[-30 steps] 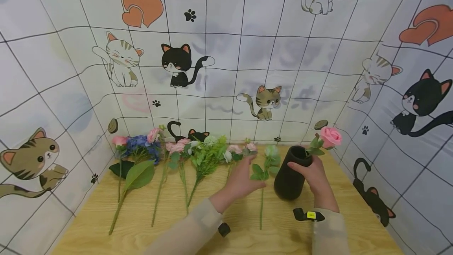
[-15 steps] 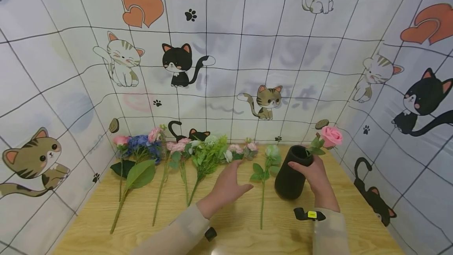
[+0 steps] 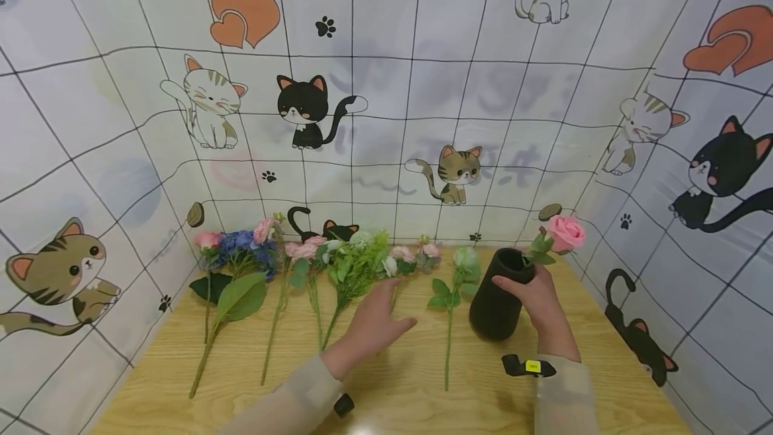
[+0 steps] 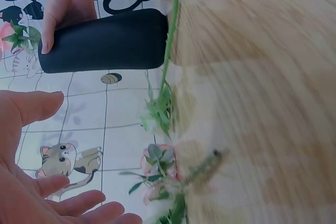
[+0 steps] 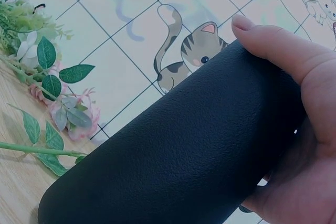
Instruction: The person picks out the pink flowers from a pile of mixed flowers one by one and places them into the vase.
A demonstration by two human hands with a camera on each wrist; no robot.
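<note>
My right hand (image 3: 537, 297) grips a black vase (image 3: 495, 307) near its rim, thumb on the near side, and the vase leans slightly right. A pink rose (image 3: 565, 233) with green leaves sticks out of its mouth; its lower stem is hidden inside. In the right wrist view the vase (image 5: 173, 145) fills the middle. My left hand (image 3: 368, 324) holds nothing, its fingers spread and thumb apart, over the table in front of the green leafy spray (image 3: 356, 264). Between the hands lies a pale green-white flower (image 3: 465, 262) on a long stem.
On the wooden table (image 3: 417, 401), more flowers lie in a row to the left: blue blooms (image 3: 244, 250), a large green leaf (image 3: 239, 297) and pink blossoms (image 3: 302, 249). Small pink flowers (image 3: 401, 255) lie behind my left hand. A cat-patterned wall covering (image 3: 386, 113) encloses the table.
My left hand has moved left and slightly toward me, away from the pale green-white flower. My right hand, the vase and the rose stay in place.
</note>
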